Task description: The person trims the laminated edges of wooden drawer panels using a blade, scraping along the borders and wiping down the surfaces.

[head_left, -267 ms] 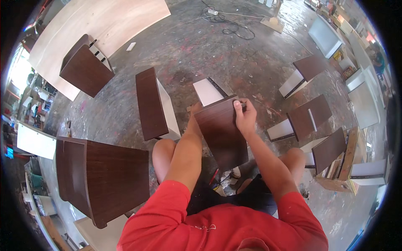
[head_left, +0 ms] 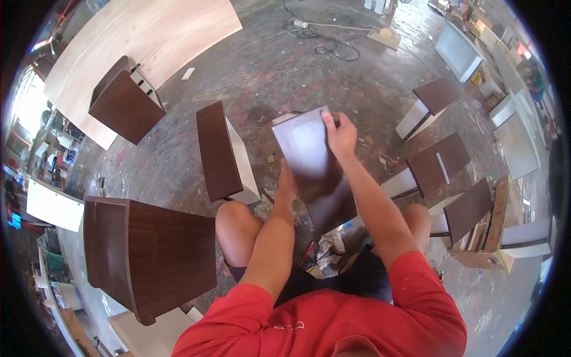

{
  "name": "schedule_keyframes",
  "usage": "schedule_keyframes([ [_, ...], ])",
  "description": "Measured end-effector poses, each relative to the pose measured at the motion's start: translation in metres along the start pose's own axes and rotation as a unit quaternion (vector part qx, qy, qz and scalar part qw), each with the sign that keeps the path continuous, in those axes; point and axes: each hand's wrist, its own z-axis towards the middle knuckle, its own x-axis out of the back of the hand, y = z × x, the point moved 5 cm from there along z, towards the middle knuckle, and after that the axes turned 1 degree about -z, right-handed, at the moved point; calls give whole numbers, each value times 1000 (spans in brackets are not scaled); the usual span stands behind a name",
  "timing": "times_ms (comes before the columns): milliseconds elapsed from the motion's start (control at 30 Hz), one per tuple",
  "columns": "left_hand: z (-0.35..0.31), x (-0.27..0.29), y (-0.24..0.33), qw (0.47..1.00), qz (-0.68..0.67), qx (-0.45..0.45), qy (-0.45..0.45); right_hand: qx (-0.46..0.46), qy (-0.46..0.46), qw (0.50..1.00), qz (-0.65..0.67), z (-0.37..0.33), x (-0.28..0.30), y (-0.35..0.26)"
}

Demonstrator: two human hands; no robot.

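Observation:
A drawer with a glossy dark brown front panel (head_left: 315, 172) is held tilted before me, between my knees; its white box is almost entirely hidden behind the panel. My right hand (head_left: 342, 135) grips the panel's upper right corner, thumb on the face and fingers curled over the edge. At the left edge is my left hand (head_left: 287, 177), holding the drawer from behind, its fingers mostly out of sight. Just left of it stands another drawer (head_left: 219, 152) with a brown front and white side. Below the held panel, crumpled wrapping (head_left: 330, 247) lies on the floor.
Brown cabinet bodies (head_left: 166, 247) (head_left: 128, 107) stand at left. To the right are several brown-fronted drawers (head_left: 437, 163) and a wooden crate (head_left: 485, 256). A large plywood sheet (head_left: 160, 35) lies far left. A black cable (head_left: 336, 50) coils on the stained floor.
The drawer has tipped and risen, so its front now faces up and catches the light while its white box has gone from sight. My left hand has slid down its left edge.

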Motion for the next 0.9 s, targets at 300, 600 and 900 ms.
schedule_keyframes([
  [300, -41, -21, 9, 909, 305, -100, 264, 17, -48, 991, -123, 18, -48, 25],
  [600, -18, -18, 54, 878, 261, -228, 332, -62, -131, 965, -218, -41, -15, 48],
  [900, -28, -60, 79, 764, 498, -174, 371, -4, -140, 935, -326, -47, 15, 69],
])
